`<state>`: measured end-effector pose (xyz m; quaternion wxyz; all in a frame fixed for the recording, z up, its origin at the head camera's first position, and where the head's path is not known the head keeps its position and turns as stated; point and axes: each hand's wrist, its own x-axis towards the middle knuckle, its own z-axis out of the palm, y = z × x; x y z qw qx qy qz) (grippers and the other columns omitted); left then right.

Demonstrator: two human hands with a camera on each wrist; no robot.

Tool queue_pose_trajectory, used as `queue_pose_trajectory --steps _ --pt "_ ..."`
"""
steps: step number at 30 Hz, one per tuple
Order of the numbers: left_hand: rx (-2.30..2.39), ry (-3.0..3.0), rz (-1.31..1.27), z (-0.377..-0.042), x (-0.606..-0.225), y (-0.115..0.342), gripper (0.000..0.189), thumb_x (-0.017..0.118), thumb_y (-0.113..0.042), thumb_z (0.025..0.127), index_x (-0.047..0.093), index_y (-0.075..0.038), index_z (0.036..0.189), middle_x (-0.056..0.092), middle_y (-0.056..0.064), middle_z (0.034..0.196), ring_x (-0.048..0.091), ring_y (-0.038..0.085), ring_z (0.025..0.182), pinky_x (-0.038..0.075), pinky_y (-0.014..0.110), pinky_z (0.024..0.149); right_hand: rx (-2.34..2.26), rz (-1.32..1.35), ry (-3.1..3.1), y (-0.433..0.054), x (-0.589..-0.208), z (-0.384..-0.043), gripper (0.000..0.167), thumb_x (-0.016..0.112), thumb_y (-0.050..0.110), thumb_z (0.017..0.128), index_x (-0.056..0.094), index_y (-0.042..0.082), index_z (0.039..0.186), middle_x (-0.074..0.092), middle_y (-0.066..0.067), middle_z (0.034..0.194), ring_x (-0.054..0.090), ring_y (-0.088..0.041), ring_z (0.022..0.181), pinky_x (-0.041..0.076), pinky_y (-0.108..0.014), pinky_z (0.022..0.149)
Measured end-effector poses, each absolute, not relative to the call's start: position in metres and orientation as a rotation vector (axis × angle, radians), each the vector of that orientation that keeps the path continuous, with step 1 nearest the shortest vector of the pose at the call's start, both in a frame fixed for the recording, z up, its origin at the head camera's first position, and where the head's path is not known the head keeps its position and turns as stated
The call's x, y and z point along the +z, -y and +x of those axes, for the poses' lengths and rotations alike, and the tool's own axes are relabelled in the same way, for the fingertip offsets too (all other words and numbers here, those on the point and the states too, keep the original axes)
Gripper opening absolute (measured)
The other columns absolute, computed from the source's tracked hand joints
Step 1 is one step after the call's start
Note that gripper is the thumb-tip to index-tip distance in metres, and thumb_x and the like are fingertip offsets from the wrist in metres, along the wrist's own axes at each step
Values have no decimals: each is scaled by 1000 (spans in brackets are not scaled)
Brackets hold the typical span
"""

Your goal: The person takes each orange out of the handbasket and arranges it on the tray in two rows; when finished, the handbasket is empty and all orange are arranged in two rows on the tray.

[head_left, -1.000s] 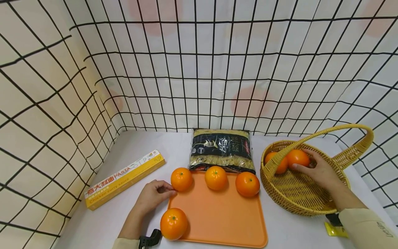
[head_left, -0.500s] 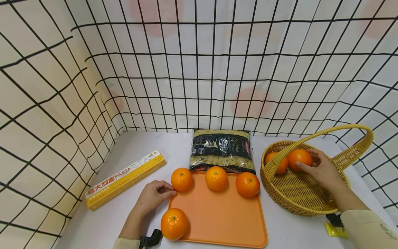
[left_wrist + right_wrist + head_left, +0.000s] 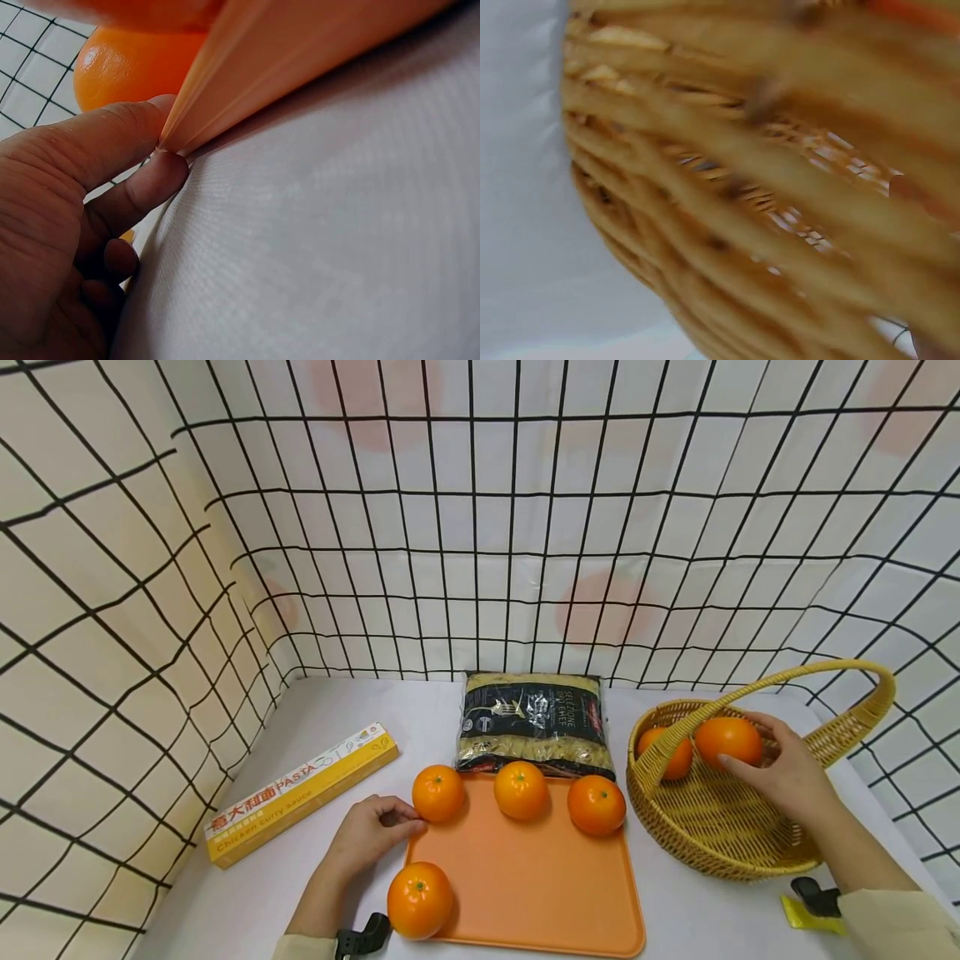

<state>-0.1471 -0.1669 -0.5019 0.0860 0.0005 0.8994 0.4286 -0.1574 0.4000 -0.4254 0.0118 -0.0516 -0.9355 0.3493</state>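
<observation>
My left hand (image 3: 372,837) pinches the left rim of an orange tray (image 3: 536,889); in the left wrist view the thumb lies above the tray edge (image 3: 196,97) and a finger below it. One orange (image 3: 438,793) sits right by those fingertips. In the head view my right hand (image 3: 791,770) holds an orange (image 3: 727,742) inside the wicker basket (image 3: 705,852), the thumb at its near side and the fingers behind. A second orange (image 3: 666,756) lies in the basket to the left, partly behind the handle. Blurred basket weave (image 3: 727,195) fills the right wrist view.
Two more oranges, one in the middle (image 3: 521,790) and one at the right (image 3: 596,805), line the tray's far edge; another orange (image 3: 420,900) sits at its near left corner. Behind stands a pasta bag (image 3: 534,718). A long pasta box (image 3: 300,793) lies left. The basket handle (image 3: 810,672) arches up.
My right hand has moved a little to the right and up with the orange, away from the other one in the basket. The left hand stays at the tray's rim.
</observation>
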Motion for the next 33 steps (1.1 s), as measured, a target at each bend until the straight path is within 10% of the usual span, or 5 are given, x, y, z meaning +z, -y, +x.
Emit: queue_pose_trajectory --steps 15,21,28,33 --pt "1265 -2690 8 -148 -503 167 15 87 -34 81 78 -24 88 64 -5 87 54 13 83 46 26 77 966 -59 2859 -379 -411 -127 91 80 34 89 28 5 159 30 -37 144 46 -57 119 61 -40 80" --pt "1256 -2695 8 -148 -502 167 14 87 -34 81 78 -24 88 64 -5 87 54 13 83 46 26 77 1035 -37 2825 -375 -408 -114 91 82 31 88 29 6 158 29 -34 146 44 -54 122 46 -1 75" --pt "1261 -2685 -1 -146 -501 167 15 86 -35 81 78 -24 88 63 -4 87 53 14 83 45 26 75 1028 -7 2784 -369 -406 -99 90 85 31 85 34 9 156 34 -29 144 45 -19 115 35 5 75" --pt "1267 -2683 6 -146 -502 167 15 86 -36 82 78 -26 88 63 -4 87 52 14 83 44 25 74 1051 -24 2783 -363 -407 -89 92 85 31 85 31 11 157 36 -27 148 46 -29 119 34 5 78"
